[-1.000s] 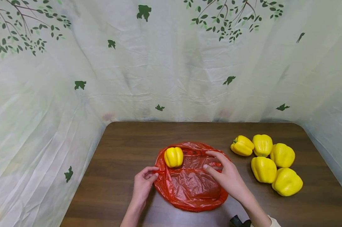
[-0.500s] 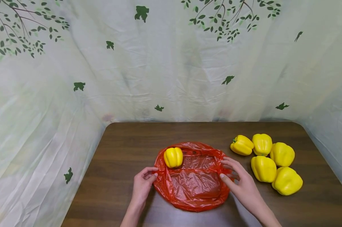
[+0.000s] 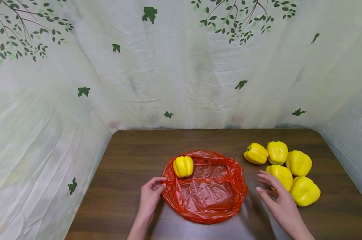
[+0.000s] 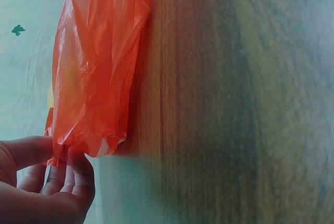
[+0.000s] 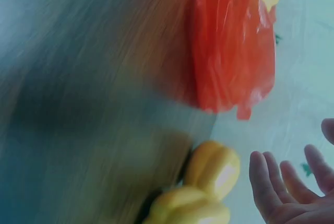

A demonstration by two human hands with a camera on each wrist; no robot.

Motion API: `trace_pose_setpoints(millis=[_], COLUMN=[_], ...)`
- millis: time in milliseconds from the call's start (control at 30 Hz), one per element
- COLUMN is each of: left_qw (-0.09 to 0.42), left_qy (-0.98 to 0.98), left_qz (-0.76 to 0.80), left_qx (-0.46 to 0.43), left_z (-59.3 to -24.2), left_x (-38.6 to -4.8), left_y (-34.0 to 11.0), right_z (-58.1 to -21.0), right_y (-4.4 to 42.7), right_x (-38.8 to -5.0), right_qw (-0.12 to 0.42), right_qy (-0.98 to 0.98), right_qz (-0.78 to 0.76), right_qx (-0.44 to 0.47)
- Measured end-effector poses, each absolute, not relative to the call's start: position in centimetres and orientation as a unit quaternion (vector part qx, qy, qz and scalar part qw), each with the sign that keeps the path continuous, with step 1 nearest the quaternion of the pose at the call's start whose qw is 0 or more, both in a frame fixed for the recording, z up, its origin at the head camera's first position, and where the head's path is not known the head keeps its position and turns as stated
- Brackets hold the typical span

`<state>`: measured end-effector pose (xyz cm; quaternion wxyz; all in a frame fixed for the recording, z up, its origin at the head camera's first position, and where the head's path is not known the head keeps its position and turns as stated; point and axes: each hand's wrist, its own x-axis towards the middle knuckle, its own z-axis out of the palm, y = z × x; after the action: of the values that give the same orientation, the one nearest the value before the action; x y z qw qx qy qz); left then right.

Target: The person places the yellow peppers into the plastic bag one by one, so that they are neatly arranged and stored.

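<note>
A red plastic bag lies spread open on the table, its mouth facing up. One yellow bell pepper sits inside it at the far left. My left hand pinches the bag's left rim between thumb and fingers, which the left wrist view shows close up on the red film. To the right of the bag, my right hand hovers with fingers spread and nothing in them. It partly covers a yellow bell pepper in the group on the right and is apart from the bag.
Several more yellow peppers cluster at the right of the brown wooden table, among them a pepper lying on its side and a pepper nearest the front. A pale leaf-patterned curtain hangs behind the table.
My right hand has moved right, from over the bag's mouth, past its right rim, to beside the peppers. The left hand has kept its pinch on the left rim.
</note>
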<state>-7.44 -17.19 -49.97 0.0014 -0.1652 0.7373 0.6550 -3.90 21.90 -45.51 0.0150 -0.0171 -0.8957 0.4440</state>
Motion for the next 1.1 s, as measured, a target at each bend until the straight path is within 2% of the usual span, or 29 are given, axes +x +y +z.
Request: trace_pose_setpoints(millis=[267,533,867,1100], left_qw=[0.005,0.01,0.013,0.014], left_qy=[0.735,0.732,0.733,0.733], left_qz=[0.657,0.659,0.656,0.656], left_qx=[-0.167,-0.175,-0.177,-0.179], left_z=[-50.0,-50.2,-50.2,-50.0], left_x=[-7.5,-7.6,-7.7,-7.7], left_y=[-17.2,-17.3,-17.3,-17.3], right_z=[-45.8,-46.4,-46.7,-47.4], right_y=[24.1,25.3,26.9,28.3], right_x=[-3.0,-2.4,-1.7,-1.5], right_qw=[0.074,0.163,0.19,0.211], right_qy=[-0.899,-0.883,-0.864,-0.87], right_qz=[0.43,0.437,0.451,0.435], right_qx=[-0.035,-0.06,-0.115,-0.096])
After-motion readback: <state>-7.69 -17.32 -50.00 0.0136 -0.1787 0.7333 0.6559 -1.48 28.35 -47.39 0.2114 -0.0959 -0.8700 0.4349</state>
